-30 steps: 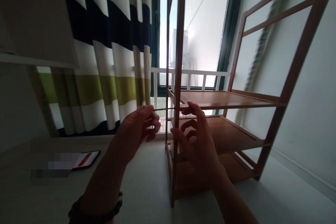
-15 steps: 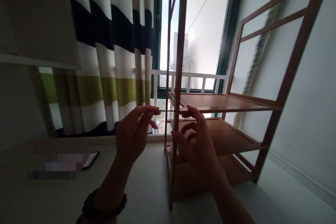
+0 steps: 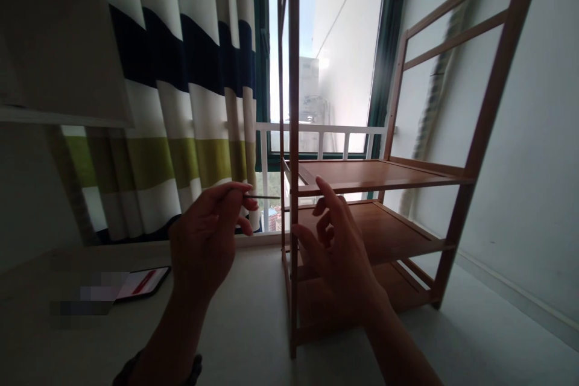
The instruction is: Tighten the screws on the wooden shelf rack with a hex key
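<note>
A wooden shelf rack [image 3: 384, 178] with three shelves stands on a grey surface in front of the window. My left hand [image 3: 208, 241] pinches a thin metal rod-like tool [image 3: 265, 196] that points right toward the rack's front left post [image 3: 294, 132], its tip just short of the post. My right hand [image 3: 337, 241] hovers beside that post below the upper shelf's front edge, fingers loosely spread and holding nothing.
A striped curtain [image 3: 181, 90] hangs at the left of the window, with a white railing [image 3: 335, 132] behind the rack. A phone [image 3: 142, 282] lies on the grey surface at the left. A white wall runs along the right.
My left hand has drawn the thin tool leftward, away from the post. My right hand has let go of the shelf edge and opened its fingers.
</note>
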A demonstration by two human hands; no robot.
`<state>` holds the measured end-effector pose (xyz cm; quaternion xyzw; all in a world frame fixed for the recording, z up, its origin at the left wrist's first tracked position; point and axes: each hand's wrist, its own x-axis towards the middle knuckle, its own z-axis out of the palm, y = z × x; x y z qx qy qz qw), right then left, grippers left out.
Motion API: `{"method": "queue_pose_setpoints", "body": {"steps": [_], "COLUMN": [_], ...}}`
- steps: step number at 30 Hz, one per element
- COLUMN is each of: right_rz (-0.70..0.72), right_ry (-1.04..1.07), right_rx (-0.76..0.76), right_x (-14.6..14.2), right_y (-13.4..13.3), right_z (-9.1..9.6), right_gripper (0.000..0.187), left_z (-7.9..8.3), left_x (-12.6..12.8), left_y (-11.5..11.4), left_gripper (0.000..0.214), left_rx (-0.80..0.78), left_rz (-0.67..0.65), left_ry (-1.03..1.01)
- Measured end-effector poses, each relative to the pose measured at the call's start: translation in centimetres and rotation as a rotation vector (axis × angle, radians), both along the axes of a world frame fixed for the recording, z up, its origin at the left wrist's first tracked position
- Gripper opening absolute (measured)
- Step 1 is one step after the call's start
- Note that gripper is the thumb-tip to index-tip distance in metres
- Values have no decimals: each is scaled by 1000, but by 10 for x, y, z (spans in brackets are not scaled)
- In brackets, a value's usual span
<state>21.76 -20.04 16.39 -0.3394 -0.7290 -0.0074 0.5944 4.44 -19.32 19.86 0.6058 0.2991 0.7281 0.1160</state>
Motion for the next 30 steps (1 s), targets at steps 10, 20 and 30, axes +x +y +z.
{"method": "queue_pose_setpoints", "body": {"steps": [10, 20, 30], "right_rz": [168, 121, -387], "right_ry": [-38, -189, 122], "right_rx": [-12, 8, 176], "right_x": [6, 5, 80], "right_y": [-18, -31, -26], "right_z": [11, 14, 26], "right_gripper": [22, 14, 11], "left_z": [-7, -8, -33], "left_x": [-12, 4, 25], "left_y": [-16, -18, 9], "left_gripper": [14, 6, 27], "left_rx": [-27, -66, -241], "left_rz": [-113, -214, -69], "left_ry": [345, 415, 381]}}
